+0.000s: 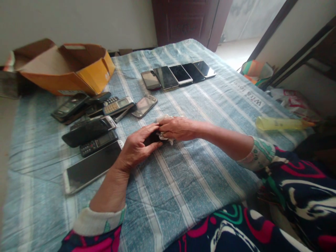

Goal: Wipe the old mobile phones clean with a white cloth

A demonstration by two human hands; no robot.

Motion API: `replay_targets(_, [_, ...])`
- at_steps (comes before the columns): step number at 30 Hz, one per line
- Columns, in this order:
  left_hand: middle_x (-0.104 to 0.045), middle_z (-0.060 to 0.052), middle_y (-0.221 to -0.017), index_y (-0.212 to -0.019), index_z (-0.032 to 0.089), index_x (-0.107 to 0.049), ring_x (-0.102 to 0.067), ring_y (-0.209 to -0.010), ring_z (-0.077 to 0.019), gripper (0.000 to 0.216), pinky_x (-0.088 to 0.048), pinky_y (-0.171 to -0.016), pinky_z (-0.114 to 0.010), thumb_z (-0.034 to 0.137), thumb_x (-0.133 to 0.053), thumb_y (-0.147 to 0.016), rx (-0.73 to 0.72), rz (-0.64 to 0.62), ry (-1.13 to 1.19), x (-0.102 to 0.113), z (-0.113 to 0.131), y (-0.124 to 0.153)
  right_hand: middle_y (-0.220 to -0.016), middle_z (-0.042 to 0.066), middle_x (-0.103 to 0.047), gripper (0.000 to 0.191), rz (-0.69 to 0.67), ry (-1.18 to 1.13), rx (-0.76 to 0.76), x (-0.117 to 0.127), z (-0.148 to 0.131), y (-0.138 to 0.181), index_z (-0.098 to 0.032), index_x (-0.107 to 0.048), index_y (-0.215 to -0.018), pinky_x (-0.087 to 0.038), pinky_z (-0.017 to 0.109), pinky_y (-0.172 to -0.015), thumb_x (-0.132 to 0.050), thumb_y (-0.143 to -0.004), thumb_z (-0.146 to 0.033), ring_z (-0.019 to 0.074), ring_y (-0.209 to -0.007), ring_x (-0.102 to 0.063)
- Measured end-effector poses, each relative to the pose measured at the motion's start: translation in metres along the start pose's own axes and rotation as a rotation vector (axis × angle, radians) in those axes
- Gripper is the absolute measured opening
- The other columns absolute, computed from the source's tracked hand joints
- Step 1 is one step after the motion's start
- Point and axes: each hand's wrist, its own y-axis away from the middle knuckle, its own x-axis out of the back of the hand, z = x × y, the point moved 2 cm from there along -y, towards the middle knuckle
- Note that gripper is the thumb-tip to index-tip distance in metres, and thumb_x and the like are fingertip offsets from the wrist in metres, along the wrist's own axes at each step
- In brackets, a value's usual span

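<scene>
My left hand (139,145) grips a dark mobile phone (152,139) from its left side, thumb along the near edge. Much of that phone is covered by my hands. My right hand (177,128) is closed on a crumpled white tissue (170,139), pressed against the phone's right part. Just left of my left hand lies a large smartphone (90,169) with a white frame and dark screen. Beyond my hands rests a silver-framed phone (145,106), apart from them.
An open yellow cardboard box (86,78) stands at the back left. Several old keypad phones (119,105) are piled before it. A row of smartphones (181,74) lies at the back. A yellow-green bottle (280,124) lies at the right on the striped cloth (194,182).
</scene>
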Motion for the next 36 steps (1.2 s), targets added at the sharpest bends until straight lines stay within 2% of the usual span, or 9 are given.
replay_targets(5, [-0.057, -0.010, -0.128, -0.123, 0.017, -0.054, -0.053, -0.117, -0.0268, 0.050, -0.039, -0.105, -0.044, 0.033, -0.062, -0.077, -0.088, 0.061, -0.171, -0.009, -0.003, -0.002, -0.114, 0.012, -0.054, 0.024, 0.137, 0.129, -0.084, -0.017, 0.007, 0.000, -0.012, -0.061, -0.103, -0.039, 0.035, -0.090, -0.043, -0.093, -0.024, 0.0197, -0.103, -0.049])
replay_targets(11, [-0.054, -0.012, -0.130, -0.127, 0.014, -0.048, -0.050, -0.121, -0.0265, 0.054, -0.038, -0.106, -0.044, 0.031, -0.061, -0.077, -0.091, 0.130, -0.280, -0.011, -0.008, -0.007, -0.116, 0.011, -0.053, 0.025, 0.311, 0.232, -0.117, -0.032, 0.008, -0.017, -0.013, -0.060, -0.106, -0.036, 0.040, -0.098, -0.042, -0.093, -0.024, 0.0234, -0.117, -0.042])
replay_targets(16, [-0.051, -0.016, -0.132, -0.129, 0.010, -0.044, -0.046, -0.124, -0.0280, 0.061, -0.036, -0.107, -0.043, 0.031, -0.062, -0.076, -0.066, 0.189, -0.331, -0.009, -0.011, -0.008, -0.115, 0.012, -0.055, 0.026, 0.309, 0.207, -0.104, -0.036, 0.001, -0.034, -0.010, -0.059, -0.110, -0.037, 0.038, -0.098, -0.044, -0.091, -0.020, 0.0225, -0.114, -0.046])
replay_targets(19, [-0.048, -0.016, -0.134, -0.132, 0.011, -0.042, -0.043, -0.127, -0.0288, 0.064, -0.035, -0.108, -0.045, 0.031, -0.063, -0.075, -0.044, 0.197, -0.336, -0.008, -0.013, -0.006, -0.117, 0.013, -0.054, 0.028, 0.297, 0.200, -0.066, -0.037, -0.001, -0.035, -0.009, -0.058, -0.112, -0.036, 0.038, -0.101, -0.043, -0.091, -0.020, 0.0221, -0.116, -0.044])
replay_targets(23, [-0.048, -0.015, -0.135, -0.130, 0.013, -0.043, -0.043, -0.127, -0.0280, 0.060, -0.035, -0.108, -0.045, 0.030, -0.062, -0.076, -0.034, 0.182, -0.315, -0.008, -0.013, -0.003, -0.122, 0.013, -0.051, 0.032, 0.292, 0.223, -0.059, -0.036, 0.002, -0.026, -0.010, -0.054, -0.118, -0.034, 0.038, -0.103, -0.040, -0.092, -0.023, 0.0230, -0.121, -0.040])
replay_targets(27, [-0.047, -0.016, -0.135, -0.129, 0.012, -0.045, -0.043, -0.127, -0.0280, 0.058, -0.035, -0.108, -0.046, 0.025, -0.061, -0.075, -0.021, 0.179, -0.289, -0.007, -0.012, -0.001, -0.128, 0.013, -0.045, 0.036, 0.325, 0.240, -0.169, -0.035, 0.005, -0.017, -0.013, -0.049, -0.124, -0.031, 0.044, -0.104, -0.038, -0.092, -0.024, 0.0266, -0.130, -0.029])
replay_targets(29, [-0.046, -0.015, -0.137, -0.129, 0.013, -0.045, -0.041, -0.129, -0.0285, 0.060, -0.033, -0.109, -0.046, 0.021, -0.061, -0.072, -0.013, 0.168, -0.247, -0.007, -0.012, 0.000, -0.128, 0.014, -0.045, 0.036, 0.320, 0.221, -0.208, -0.037, 0.001, -0.018, -0.012, -0.049, -0.124, -0.030, 0.043, -0.105, -0.039, -0.090, -0.021, 0.0259, -0.130, -0.030])
replay_targets(32, [-0.044, -0.013, -0.139, -0.132, 0.014, -0.042, -0.039, -0.130, -0.0277, 0.065, -0.031, -0.111, -0.045, 0.015, -0.059, -0.069, 0.017, 0.192, -0.130, -0.006, -0.016, 0.002, -0.128, 0.016, -0.047, 0.037, 0.305, 0.185, -0.212, -0.041, -0.010, -0.026, -0.008, -0.050, -0.122, -0.031, 0.040, -0.105, -0.039, -0.087, -0.016, 0.0249, -0.126, -0.036])
replay_targets(36, [-0.043, -0.011, -0.140, -0.137, 0.016, -0.037, -0.042, -0.129, -0.0255, 0.070, -0.031, -0.111, -0.045, 0.008, -0.048, -0.068, 0.095, 0.241, 0.106, -0.006, -0.025, 0.006, -0.132, 0.018, -0.045, 0.040, 0.311, 0.132, -0.170, -0.048, -0.024, -0.039, -0.007, -0.048, -0.125, -0.030, 0.043, -0.106, -0.039, -0.088, -0.016, 0.0254, -0.128, -0.035])
